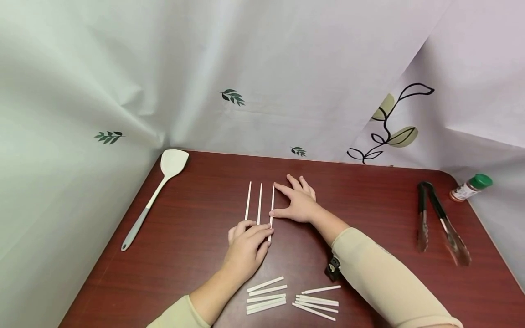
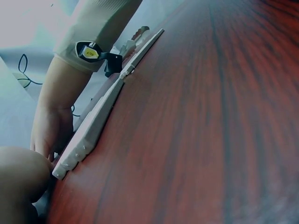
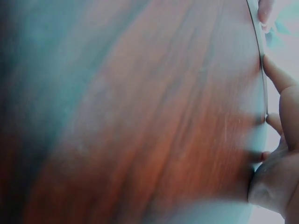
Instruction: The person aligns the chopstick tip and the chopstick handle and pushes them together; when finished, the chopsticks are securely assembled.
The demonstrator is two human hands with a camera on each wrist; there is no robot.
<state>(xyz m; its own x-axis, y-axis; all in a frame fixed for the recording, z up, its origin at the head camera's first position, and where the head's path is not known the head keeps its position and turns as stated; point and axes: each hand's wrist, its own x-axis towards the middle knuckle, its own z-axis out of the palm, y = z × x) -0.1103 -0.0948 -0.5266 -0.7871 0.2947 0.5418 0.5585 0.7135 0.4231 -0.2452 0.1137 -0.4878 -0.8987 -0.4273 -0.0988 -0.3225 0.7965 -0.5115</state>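
Note:
Three thin white sticks stand in a row on the table, pointing away from me: a left one point(image 1: 248, 202), a middle one point(image 1: 259, 203) and a right one point(image 1: 272, 198). My left hand point(image 1: 245, 250) lies over the near ends of the row, its fingertips and thumb touching the right stick. Spread fingers of my right hand point(image 1: 301, 202) touch that same stick, index finger at its far end and thumb lower down. Nearer to me lie two loose groups of similar sticks, a left group point(image 1: 267, 290) and a right group point(image 1: 317, 301).
A white spatula point(image 1: 151, 200) with a grey handle lies along the left side of the table point(image 1: 184, 273). Metal tongs point(image 1: 443, 218) with black handles lie spread at the right, beside a green-capped jar point(image 1: 467, 187). Patterned cloth point(image 1: 262, 114) hangs behind the table.

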